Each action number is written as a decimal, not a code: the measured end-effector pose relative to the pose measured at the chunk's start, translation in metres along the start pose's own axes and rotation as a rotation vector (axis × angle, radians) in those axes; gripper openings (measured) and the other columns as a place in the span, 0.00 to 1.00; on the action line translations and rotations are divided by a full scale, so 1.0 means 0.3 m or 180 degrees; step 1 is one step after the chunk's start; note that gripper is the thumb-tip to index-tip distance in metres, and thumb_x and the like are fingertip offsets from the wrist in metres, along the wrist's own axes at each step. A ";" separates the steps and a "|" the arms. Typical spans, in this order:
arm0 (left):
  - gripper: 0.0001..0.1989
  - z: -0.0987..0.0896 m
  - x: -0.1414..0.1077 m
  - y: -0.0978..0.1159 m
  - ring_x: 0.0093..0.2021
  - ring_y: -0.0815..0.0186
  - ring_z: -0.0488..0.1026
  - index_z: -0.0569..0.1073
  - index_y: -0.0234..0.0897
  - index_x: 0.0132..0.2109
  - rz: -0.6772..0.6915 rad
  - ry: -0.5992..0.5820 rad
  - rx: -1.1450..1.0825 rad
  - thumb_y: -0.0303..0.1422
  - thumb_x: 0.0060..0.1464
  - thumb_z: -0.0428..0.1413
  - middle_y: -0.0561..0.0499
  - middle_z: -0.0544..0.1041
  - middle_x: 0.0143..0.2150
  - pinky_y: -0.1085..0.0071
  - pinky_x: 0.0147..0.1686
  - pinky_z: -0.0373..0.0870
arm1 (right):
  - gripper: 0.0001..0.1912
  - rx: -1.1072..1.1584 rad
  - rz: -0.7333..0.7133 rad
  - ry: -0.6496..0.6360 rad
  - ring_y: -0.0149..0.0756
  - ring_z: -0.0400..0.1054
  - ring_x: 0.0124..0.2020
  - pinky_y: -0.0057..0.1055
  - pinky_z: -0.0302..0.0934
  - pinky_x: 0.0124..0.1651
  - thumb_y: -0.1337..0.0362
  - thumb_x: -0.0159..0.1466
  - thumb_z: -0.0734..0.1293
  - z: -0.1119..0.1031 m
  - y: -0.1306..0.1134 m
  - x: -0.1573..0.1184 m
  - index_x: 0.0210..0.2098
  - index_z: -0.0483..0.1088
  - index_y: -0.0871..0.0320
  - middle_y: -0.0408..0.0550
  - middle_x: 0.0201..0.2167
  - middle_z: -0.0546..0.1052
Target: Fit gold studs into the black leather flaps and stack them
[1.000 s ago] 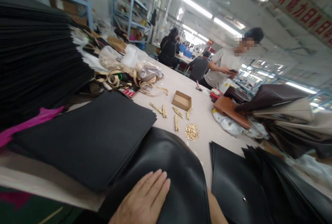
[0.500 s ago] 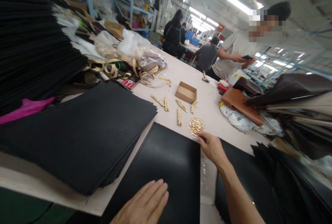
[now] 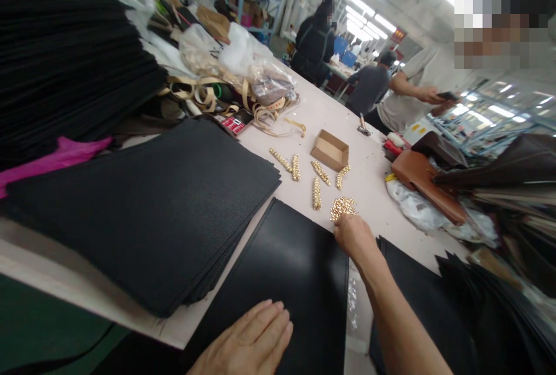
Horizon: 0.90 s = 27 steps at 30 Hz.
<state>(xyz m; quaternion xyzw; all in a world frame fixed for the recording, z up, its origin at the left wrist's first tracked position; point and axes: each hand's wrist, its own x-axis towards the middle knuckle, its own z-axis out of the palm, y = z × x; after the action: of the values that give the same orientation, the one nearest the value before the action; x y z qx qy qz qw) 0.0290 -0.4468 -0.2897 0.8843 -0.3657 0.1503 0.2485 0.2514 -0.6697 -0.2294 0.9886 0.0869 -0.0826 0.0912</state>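
Observation:
My left hand (image 3: 254, 337) lies flat on a smooth black sheet (image 3: 291, 259), fingers stretched out and holding nothing. At the far right corner of that sheet, my right hand (image 3: 354, 235) is curled with its fingertips pointing down, right by a loose pile of small gold pieces (image 3: 343, 207). What its fingers pinch, if anything, is hidden. Beyond the sheet are several rows of gold pieces (image 3: 317, 193), and behind them stands an open cardboard box (image 3: 330, 149).
A stack of black sheets (image 3: 143, 213) lies left, with a taller black stack (image 3: 69, 51) behind. More black pieces (image 3: 417, 288) and a brown leather item (image 3: 428, 187) are at right. A hammer (image 3: 364, 126) lies far back. A person (image 3: 430, 85) holds a phone.
My right hand has closed in over the gold pile, its fingers now more curled and turned down. My left hand stays flat on the sheet. The whole view has shifted slightly.

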 end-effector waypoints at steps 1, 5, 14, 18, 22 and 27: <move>0.26 -0.008 0.002 0.006 0.63 0.58 0.68 0.66 0.31 0.64 -0.0046 -0.0082 -0.0068 0.25 0.59 0.53 0.43 0.75 0.61 0.64 0.66 0.61 | 0.14 -0.0038 0.0010 -0.0001 0.48 0.76 0.43 0.35 0.64 0.45 0.75 0.60 0.62 -0.002 -0.010 0.003 0.37 0.80 0.63 0.63 0.38 0.81; 0.28 -0.048 0.007 0.037 0.67 0.56 0.63 0.63 0.29 0.66 -0.0355 -0.0539 -0.0244 0.26 0.59 0.51 0.42 0.69 0.66 0.58 0.68 0.57 | 0.14 -0.0072 0.0082 0.0068 0.50 0.76 0.43 0.37 0.63 0.45 0.75 0.60 0.62 0.000 -0.041 0.001 0.40 0.78 0.67 0.68 0.38 0.80; 0.26 -0.055 0.004 0.046 0.66 0.52 0.63 0.62 0.23 0.66 -0.0213 -0.0612 -0.0210 0.29 0.62 0.49 0.39 0.69 0.65 0.58 0.70 0.51 | 0.17 0.0934 0.0085 0.0199 0.41 0.75 0.38 0.34 0.65 0.44 0.63 0.65 0.60 0.002 -0.002 -0.134 0.46 0.76 0.62 0.55 0.36 0.81; 0.23 -0.039 -0.007 0.041 0.64 0.53 0.64 0.65 0.24 0.64 -0.0127 -0.0429 -0.0056 0.28 0.64 0.47 0.40 0.71 0.63 0.59 0.69 0.52 | 0.19 0.2324 -0.0247 -0.0218 0.35 0.72 0.28 0.29 0.65 0.32 0.54 0.65 0.63 0.056 -0.060 -0.363 0.44 0.76 0.62 0.47 0.29 0.79; 0.22 -0.020 -0.015 0.038 0.62 0.54 0.66 0.67 0.24 0.62 -0.0024 -0.0217 0.0127 0.27 0.63 0.47 0.40 0.73 0.60 0.59 0.69 0.54 | 0.16 0.2985 -0.0330 -0.0654 0.33 0.69 0.27 0.29 0.62 0.31 0.54 0.64 0.66 0.104 -0.138 -0.536 0.39 0.77 0.60 0.45 0.27 0.77; 0.23 -0.008 -0.024 0.034 0.61 0.54 0.67 0.68 0.24 0.62 0.0058 -0.0117 0.0198 0.29 0.61 0.50 0.39 0.74 0.58 0.58 0.69 0.54 | 0.14 0.2817 -0.0409 -0.0719 0.35 0.70 0.32 0.29 0.61 0.36 0.55 0.65 0.65 0.101 -0.176 -0.569 0.39 0.78 0.57 0.45 0.30 0.78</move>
<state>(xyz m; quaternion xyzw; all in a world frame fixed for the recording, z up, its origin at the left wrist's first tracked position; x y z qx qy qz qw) 0.0165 -0.4475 -0.2876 0.8908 -0.3734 0.1476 0.2128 0.0713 -0.6511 -0.2369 0.9099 0.0939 -0.2244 -0.3361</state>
